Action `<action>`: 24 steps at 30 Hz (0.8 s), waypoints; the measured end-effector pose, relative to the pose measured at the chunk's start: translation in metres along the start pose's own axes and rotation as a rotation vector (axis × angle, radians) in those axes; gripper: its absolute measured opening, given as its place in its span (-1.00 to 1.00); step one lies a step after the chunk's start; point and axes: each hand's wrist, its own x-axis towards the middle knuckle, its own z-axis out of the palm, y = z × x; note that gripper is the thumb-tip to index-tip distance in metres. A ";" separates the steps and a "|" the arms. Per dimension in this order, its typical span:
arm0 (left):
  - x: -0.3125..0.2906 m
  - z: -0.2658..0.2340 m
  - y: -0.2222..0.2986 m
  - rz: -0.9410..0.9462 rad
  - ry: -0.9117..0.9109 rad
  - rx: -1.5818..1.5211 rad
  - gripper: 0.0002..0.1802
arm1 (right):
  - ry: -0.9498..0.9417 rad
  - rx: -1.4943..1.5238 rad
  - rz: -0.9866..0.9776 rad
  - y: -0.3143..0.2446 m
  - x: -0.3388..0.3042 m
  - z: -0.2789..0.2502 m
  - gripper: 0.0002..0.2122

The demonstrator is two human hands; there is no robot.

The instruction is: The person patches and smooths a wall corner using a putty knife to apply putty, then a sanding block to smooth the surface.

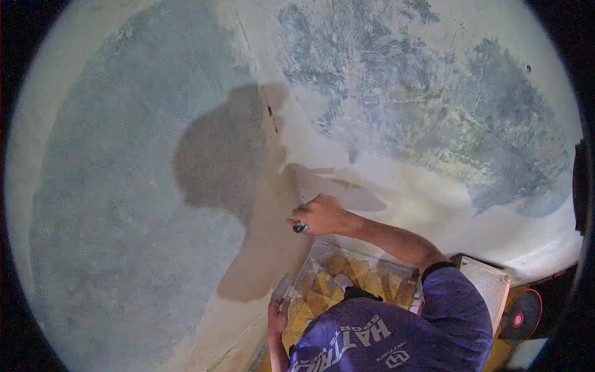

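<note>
My right hand (323, 216) is raised at the wall corner, its fingers wrapped round a tool with a dark, rounded handle end (300, 227). The tool's blade is mostly hidden, so its exact kind does not show. Behind the hand, the corner joint (273, 118) runs up the wall with dark gaps in it. Lower down, my left hand (277, 317) grips a flat grey plate-like piece (282, 287), held up close to the left wall. Pale smooth filler (304, 139) covers a strip along the joint.
The left wall (118, 204) is grey-blue; the right wall (378, 68) carries patchy blue-grey paint. Below lies a yellow patterned floor (316, 297). A pale box-like piece (486, 282) and a round black object with a red centre (519, 320) stand at the right.
</note>
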 end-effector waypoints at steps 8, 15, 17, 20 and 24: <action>-0.002 0.012 0.016 0.054 0.036 0.048 -0.56 | -0.209 -0.183 -0.052 0.038 0.016 0.007 -0.89; -0.011 0.016 0.032 0.044 0.102 0.005 -0.61 | -0.209 -0.266 -0.068 0.086 0.017 0.031 -0.91; -0.015 0.008 0.012 0.061 0.129 0.050 -0.61 | -0.218 -0.120 -0.096 0.047 0.010 0.040 -0.90; -0.015 0.005 -0.012 0.094 0.157 0.038 -0.60 | -0.297 -0.095 -0.035 0.028 0.021 0.009 -0.87; -0.023 -0.004 -0.012 0.085 0.099 -0.048 -0.59 | -0.407 -0.318 0.155 0.087 0.016 0.030 -0.77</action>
